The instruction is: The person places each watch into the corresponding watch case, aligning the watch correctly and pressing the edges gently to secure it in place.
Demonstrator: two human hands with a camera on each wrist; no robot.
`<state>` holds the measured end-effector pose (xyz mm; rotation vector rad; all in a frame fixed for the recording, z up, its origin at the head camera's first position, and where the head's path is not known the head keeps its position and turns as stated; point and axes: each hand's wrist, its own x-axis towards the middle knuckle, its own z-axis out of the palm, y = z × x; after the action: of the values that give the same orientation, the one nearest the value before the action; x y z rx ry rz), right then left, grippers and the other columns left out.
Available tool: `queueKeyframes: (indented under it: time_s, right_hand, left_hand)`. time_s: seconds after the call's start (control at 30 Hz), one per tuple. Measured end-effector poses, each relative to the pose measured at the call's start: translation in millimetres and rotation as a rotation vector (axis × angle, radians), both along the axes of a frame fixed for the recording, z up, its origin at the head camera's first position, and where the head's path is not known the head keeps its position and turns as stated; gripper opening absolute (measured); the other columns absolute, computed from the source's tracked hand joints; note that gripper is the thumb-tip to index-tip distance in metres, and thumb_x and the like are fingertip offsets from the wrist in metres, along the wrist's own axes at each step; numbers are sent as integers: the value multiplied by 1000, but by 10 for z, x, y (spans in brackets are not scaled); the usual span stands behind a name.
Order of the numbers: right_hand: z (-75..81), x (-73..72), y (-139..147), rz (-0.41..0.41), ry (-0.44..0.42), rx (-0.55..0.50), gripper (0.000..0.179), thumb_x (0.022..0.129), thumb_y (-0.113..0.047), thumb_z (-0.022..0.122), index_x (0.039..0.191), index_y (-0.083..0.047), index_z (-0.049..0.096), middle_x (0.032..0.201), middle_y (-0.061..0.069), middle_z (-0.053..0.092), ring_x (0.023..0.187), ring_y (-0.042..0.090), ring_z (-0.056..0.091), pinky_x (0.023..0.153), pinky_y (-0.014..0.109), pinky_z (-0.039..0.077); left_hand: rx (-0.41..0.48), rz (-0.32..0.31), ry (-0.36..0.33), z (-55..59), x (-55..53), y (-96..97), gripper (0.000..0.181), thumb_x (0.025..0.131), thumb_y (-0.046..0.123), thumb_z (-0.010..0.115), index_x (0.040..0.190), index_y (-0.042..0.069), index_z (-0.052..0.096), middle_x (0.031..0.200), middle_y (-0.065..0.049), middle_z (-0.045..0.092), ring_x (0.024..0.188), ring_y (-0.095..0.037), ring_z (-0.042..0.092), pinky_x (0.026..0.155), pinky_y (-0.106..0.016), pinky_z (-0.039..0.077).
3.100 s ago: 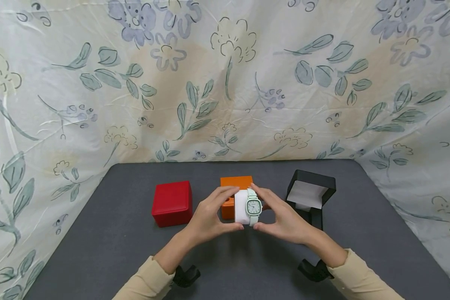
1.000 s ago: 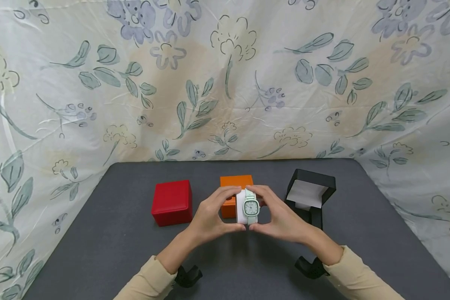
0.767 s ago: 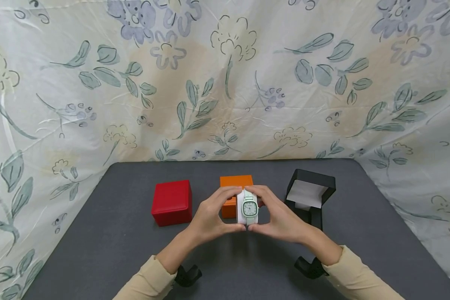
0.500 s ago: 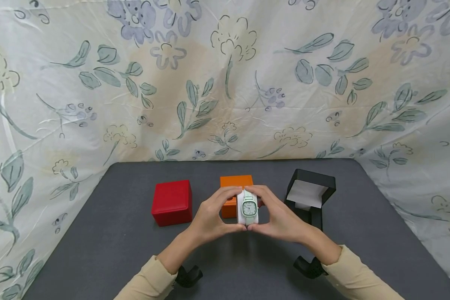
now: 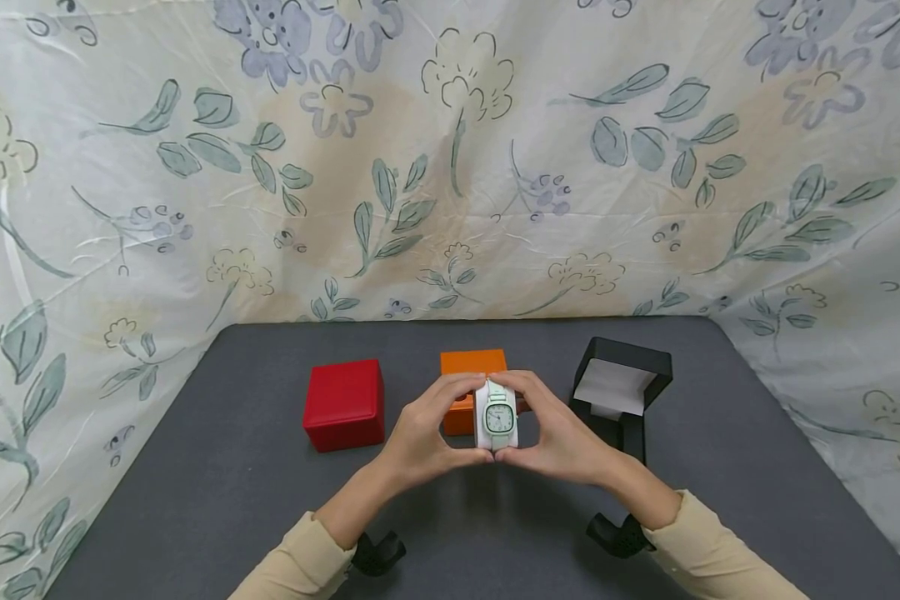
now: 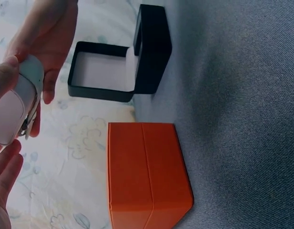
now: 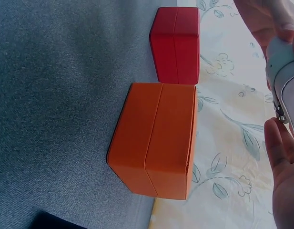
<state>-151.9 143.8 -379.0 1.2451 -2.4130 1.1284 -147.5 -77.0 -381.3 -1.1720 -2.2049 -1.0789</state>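
Note:
Between both hands, raised above the table, is a pale mint wristwatch (image 5: 499,418) wrapped round a white watch pillow (image 5: 481,417). Its square dial faces the head camera. My left hand (image 5: 418,429) pinches the left side, thumb below and fingers on top. On the opposite side, my right hand (image 5: 566,433) grips it the same way. In the left wrist view the pillow (image 6: 6,114) shows its rounded end, and part of the strap's metal clasp hangs under it. The right wrist view also shows the strap (image 7: 280,62) curving round the pillow.
Behind the hands stands a closed orange box (image 5: 472,362), partly hidden by them. A closed red box (image 5: 343,406) is at the left. To the right, a black box (image 5: 630,367) has its lid up, showing a white lining. Floral fabric (image 5: 450,167) hangs behind the grey table (image 5: 225,467).
Over the last three seconds the watch has turned from facing slightly right to facing nearly straight toward the head camera. The right hand has shifted a little left. Both hands keep their hold.

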Motion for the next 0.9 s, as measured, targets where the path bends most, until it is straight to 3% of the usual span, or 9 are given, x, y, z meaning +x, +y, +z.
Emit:
queueKeyframes:
  time_s: [0.43,0.63,0.9]
  right_hand:
    - [3,0,11,12,4,4,89,70,-20,80,141,-14,27,137,3,37,113,13,41,83,28,47]
    - [5,7,11,6,-22,11,85,73,-30,77,141,-16,26,137,2,36,113,13,41,86,27,46]
    - [11,9,15,14,-29,21,85,75,-32,75,142,-15,25,138,3,35,113,13,40,85,33,48]
  left_hand:
    - [1,-6,7,5,3,13,83,63,24,85,132,8,43,130,-7,49,113,-16,51,88,-33,50]
    - [8,0,18,-13,2,16,83,62,25,86,131,8,44,129,-7,50,110,-16,52,87,-36,50]
    - [-1,-9,-4,-12,-9,2,81,63,25,85,132,9,43,129,-6,49,112,-16,51,89,-30,49]
